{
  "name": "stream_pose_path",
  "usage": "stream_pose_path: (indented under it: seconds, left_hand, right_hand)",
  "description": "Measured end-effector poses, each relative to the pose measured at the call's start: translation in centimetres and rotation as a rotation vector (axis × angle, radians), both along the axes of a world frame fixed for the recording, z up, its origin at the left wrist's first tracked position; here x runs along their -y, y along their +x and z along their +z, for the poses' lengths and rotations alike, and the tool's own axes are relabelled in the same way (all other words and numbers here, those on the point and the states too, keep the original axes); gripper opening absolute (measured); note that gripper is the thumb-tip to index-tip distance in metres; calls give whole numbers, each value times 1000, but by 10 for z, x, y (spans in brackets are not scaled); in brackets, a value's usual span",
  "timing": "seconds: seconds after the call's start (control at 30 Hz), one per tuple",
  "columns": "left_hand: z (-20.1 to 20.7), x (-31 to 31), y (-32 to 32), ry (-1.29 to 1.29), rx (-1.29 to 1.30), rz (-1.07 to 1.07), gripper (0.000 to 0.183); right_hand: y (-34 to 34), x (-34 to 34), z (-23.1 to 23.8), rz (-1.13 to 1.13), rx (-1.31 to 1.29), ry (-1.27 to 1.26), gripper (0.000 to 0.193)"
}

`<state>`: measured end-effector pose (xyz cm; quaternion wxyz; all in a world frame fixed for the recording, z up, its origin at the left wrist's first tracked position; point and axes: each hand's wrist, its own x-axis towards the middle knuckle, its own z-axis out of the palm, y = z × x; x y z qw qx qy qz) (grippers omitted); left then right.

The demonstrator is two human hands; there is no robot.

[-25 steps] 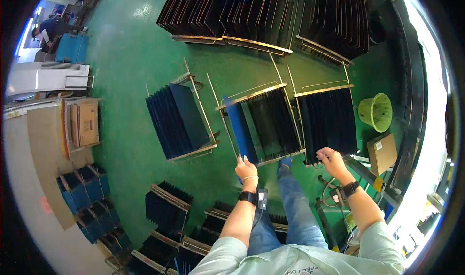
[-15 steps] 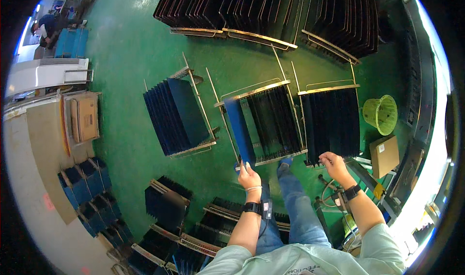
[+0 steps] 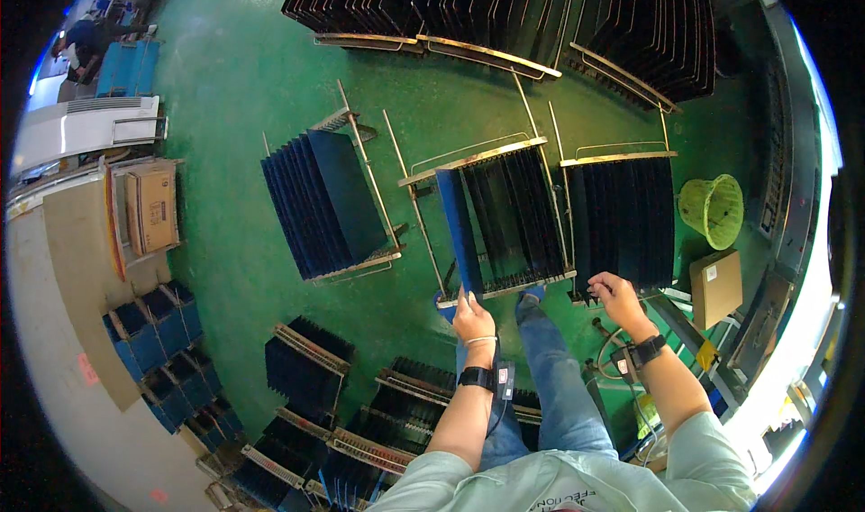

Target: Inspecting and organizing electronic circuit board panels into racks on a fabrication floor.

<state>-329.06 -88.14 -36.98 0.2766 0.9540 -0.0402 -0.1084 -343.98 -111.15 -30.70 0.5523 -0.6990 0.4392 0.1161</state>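
In the middle metal rack (image 3: 469, 163), a blue panel (image 3: 458, 228) stands on edge at the left of a row of dark panels (image 3: 521, 214). My left hand (image 3: 473, 318) is closed on the near end of the blue panel, at the rack's front bar. Just in front of the right-hand rack (image 3: 622, 160), which is filled with dark panels, my right hand (image 3: 619, 297) hangs with its fingers curled together. Whether anything lies between those fingertips cannot be made out.
Another loaded rack (image 3: 324, 205) stands to the left, larger ones (image 3: 487, 59) beyond. Smaller racks (image 3: 311, 350) crowd the near left. At right are a yellow-green basket (image 3: 711, 213), a cardboard box (image 3: 717, 288) and a hose. A person (image 3: 81, 48) is far left.
The blue panel has shifted to the right within the middle rack, closer to the dark panels, with my left hand on it. My right hand has moved slightly away from me.
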Motion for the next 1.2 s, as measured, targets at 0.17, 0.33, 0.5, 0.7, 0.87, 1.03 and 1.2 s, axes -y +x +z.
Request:
stream_pose_path:
  seconds: [0.17,0.33,0.5,0.7,0.87,1.03,1.2]
  left_hand:
    - [-33,-2,8,-103,-356,-10,50]
    - [-69,-28,19,182,-631,-7,95]
    - [-86,-96,54,213,-416,-54,59]
    - [-113,-153,115,454,-756,-345,41]
    - [-124,-105,122,68,-665,-65,43]
    - [-135,-22,83,58,-481,-266,59]
    - [-167,21,79,440,-715,-394,62]
  right_hand:
    - [6,-8,2,15,-5,-24,15]
    - [11,-4,-17,34,-5,-48,14]
    - [16,18,-79,-72,-21,31,18]
    - [28,36,-168,-283,-139,304,21]
    - [43,30,-209,-449,-191,297,25]
    - [48,6,-215,-398,-136,277,20]
    - [25,-23,-209,-418,-126,258,23]
